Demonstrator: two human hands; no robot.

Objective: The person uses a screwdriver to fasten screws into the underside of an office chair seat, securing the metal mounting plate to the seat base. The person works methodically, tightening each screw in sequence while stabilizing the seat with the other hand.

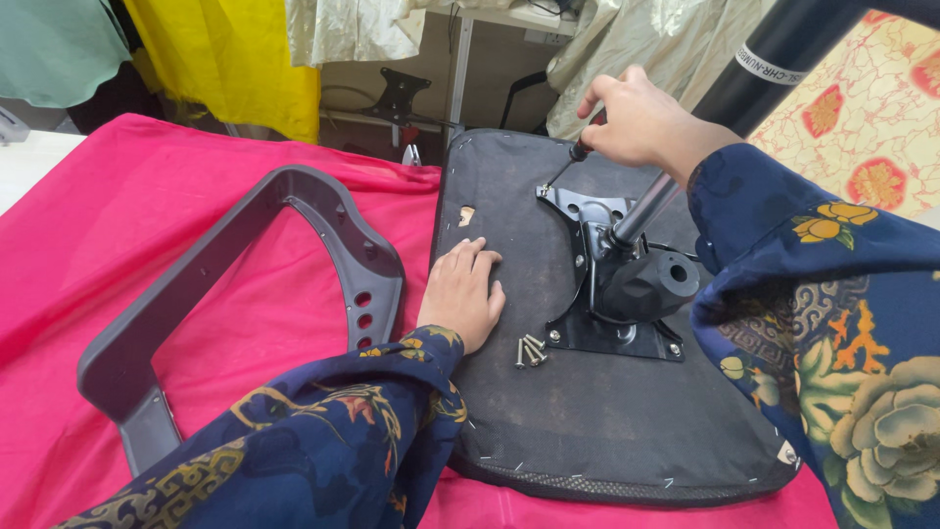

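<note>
The left hand (462,292) lies flat, fingers spread, on the black upside-down chair seat (548,411) on the pink cloth (176,216). The right hand (632,120) is curled tight around a black screwdriver (568,165), its tip on the black metal plate (597,284). Loose silver screws (530,350) lie just beside the plate.

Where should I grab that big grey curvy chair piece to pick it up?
Probably by the long straight bar of the grey armrest frame, reaching in from its left side over the pink cloth. That bar is slim enough to wrap fingers round, lies flat and uncovered, and sits away from the left hand.
</note>
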